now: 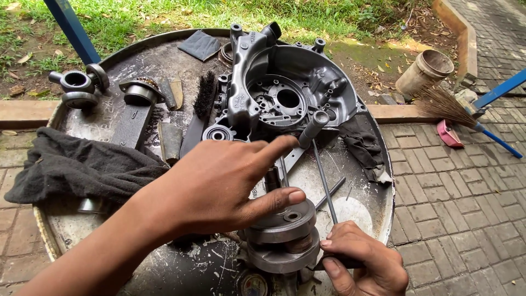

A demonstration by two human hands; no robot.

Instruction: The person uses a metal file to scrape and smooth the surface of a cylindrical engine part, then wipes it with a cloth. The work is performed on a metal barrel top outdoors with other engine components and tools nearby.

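My left hand [219,183] lies over the crankshaft [282,238], thumb pressed on the top of its upper flywheel, forefinger stretched out toward the socket end of a long T-handle wrench [323,181]; the other fingers curl loosely, so the hand steadies the part and does not clench it. My right hand [361,263] sits just beside the crankshaft's lower flywheel, fingers closed around a dark bar at the foot of the wrench shaft. The crankshaft stands upright near the front edge of the round metal table [367,214], its two grey discs stacked one above the other. Behind it, near the middle of the table, rests a grey engine crankcase half [285,93] with its hollow side facing me. To the left I see a black bristle brush [204,96], a dark cloth [76,167] draped over the rim, and a second crankshaft assembly [82,87]. Off the table to the right, on brick paving, lies a straw broom [444,107].
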